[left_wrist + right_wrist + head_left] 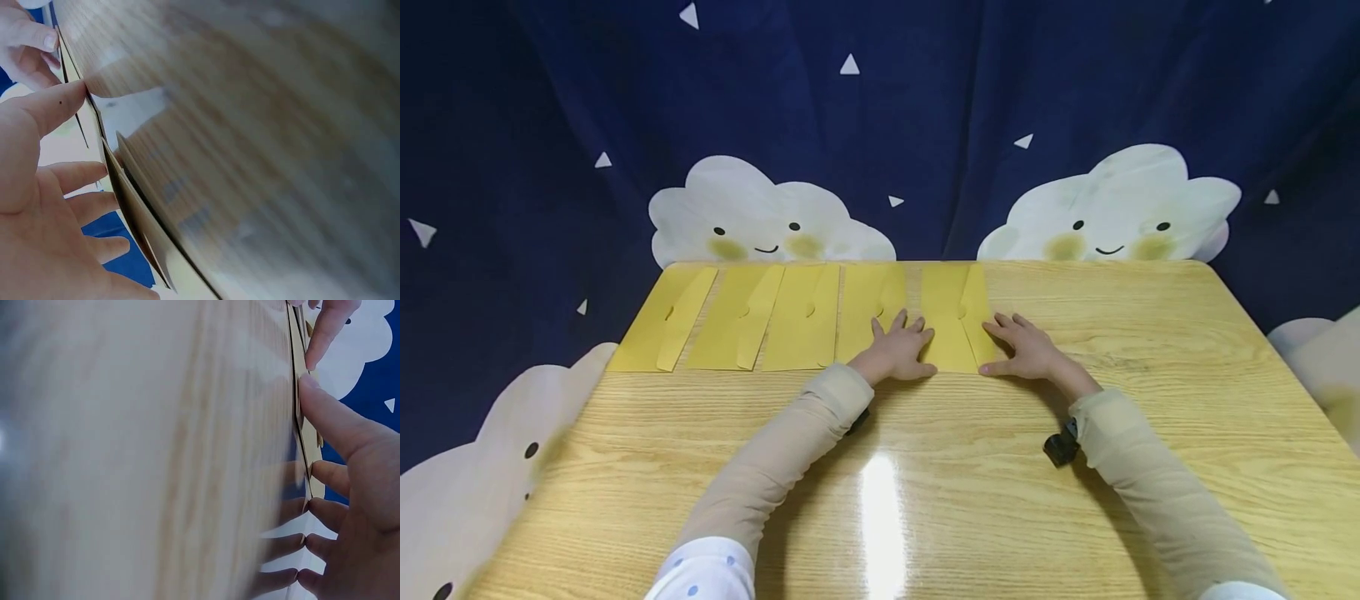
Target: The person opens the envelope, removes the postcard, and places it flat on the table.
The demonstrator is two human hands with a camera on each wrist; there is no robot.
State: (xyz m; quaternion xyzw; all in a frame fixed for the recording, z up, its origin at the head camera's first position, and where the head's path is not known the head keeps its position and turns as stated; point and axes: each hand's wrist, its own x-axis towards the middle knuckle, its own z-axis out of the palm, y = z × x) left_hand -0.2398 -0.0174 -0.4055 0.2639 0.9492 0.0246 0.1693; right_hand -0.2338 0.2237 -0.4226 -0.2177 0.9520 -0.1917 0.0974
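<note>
Several yellow paper envelopes stand in a row along the table's far edge, flaps closed with a small notch in each. The rightmost envelope (946, 321) lies flat between my two hands. My left hand (895, 350), fingers spread, overlaps the neighbouring envelope (859, 304) in the head view, with its thumb at the rightmost one's lower left corner. My right hand (1032, 353) touches that envelope's right edge with thumb and index finger. In the right wrist view, the fingertips (320, 470) of this hand rest straight on the tabletop. Neither hand curls round anything.
Three more envelopes, among them the leftmost one (651, 325), lie farther left with narrow gaps between them. The glossy wooden table (1150, 333) reflects a bright streak of light. Behind it hangs a dark blue curtain (925, 108) with clouds and triangles. A black wrist camera (1062, 447) hangs beneath the right sleeve.
</note>
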